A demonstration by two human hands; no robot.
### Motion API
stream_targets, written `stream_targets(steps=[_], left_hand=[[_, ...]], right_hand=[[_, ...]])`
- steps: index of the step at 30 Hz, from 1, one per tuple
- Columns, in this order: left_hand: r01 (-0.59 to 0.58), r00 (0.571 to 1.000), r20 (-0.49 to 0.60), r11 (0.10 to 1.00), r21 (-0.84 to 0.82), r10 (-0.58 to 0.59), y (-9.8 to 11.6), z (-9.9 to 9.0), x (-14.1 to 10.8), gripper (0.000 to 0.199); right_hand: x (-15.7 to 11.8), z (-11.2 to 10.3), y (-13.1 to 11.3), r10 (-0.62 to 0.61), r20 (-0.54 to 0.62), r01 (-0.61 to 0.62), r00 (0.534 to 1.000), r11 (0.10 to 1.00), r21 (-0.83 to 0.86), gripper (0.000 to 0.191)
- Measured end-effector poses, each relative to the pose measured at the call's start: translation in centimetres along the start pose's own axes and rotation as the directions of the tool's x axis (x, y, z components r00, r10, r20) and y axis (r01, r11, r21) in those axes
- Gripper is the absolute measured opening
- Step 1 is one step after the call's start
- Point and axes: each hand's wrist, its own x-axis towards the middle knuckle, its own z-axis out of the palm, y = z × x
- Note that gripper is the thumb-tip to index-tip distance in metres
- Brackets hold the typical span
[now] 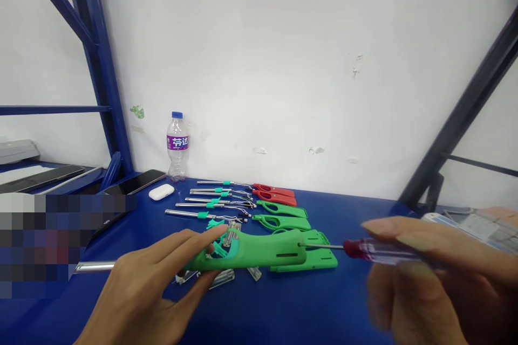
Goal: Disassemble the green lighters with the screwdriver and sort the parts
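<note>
My left hand (pixel 157 275) is closed around the front part of a green lighter-like body (pixel 267 250), whose metal tube (pixel 95 267) sticks out to the left. My right hand (pixel 437 275), a little blurred, grips a screwdriver with a clear and dark red handle (pixel 380 250). The screwdriver's thin shaft (pixel 324 246) points left, and its tip meets a hole near the right end of the green body. Just behind and below lie other green shells (pixel 315 264) and several clear plastic pieces (pixel 222 278), partly hidden by the held body.
Behind my hands, metal tubes with wires (pixel 202 215), red shells (pixel 275 194) and green shells (pixel 281 222) lie in rows on the blue table (pixel 295 312). A bottle (pixel 177 145), white case (pixel 161 192) and phone (pixel 140 181) stand or lie at the back left.
</note>
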Motion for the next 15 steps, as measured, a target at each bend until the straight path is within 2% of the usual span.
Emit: stream_targets(steps=[2,4,6,9,11,15], left_hand=[[0.005,1.000,0.029,1.000,0.008,-0.005,0.1,-0.1,-0.1,0.040],[0.016,0.998,0.068,1.000,0.016,-0.017,0.1,-0.1,-0.4,0.038],[0.024,0.995,0.101,1.000,0.018,-0.025,0.1,-0.1,-0.9,0.034],[0.019,0.988,0.152,0.999,0.038,-0.024,-0.1,0.3,-1.9,0.039],[0.018,0.981,0.194,0.999,0.037,-0.025,-0.3,0.7,-2.7,0.044],[0.047,0.953,0.301,0.998,-0.035,-0.034,-0.5,1.8,-4.3,0.053]], right_hand=[[0.7,0.8,-0.9,0.002,-0.080,0.002,0.997,0.999,0.050,0.029],[1.5,1.4,-1.6,0.068,-0.069,-0.065,0.995,0.997,0.050,0.023],[2.2,1.4,-1.8,0.102,0.093,-0.103,0.990,0.995,0.006,0.017],[2.8,0.7,-1.3,0.094,0.406,-0.078,0.909,0.995,-0.056,0.018],[2.9,0.2,-0.6,0.149,0.495,-0.106,0.856,0.988,-0.114,0.017],[2.7,-0.3,0.6,0.242,0.594,-0.132,0.767,0.966,-0.224,0.007]])
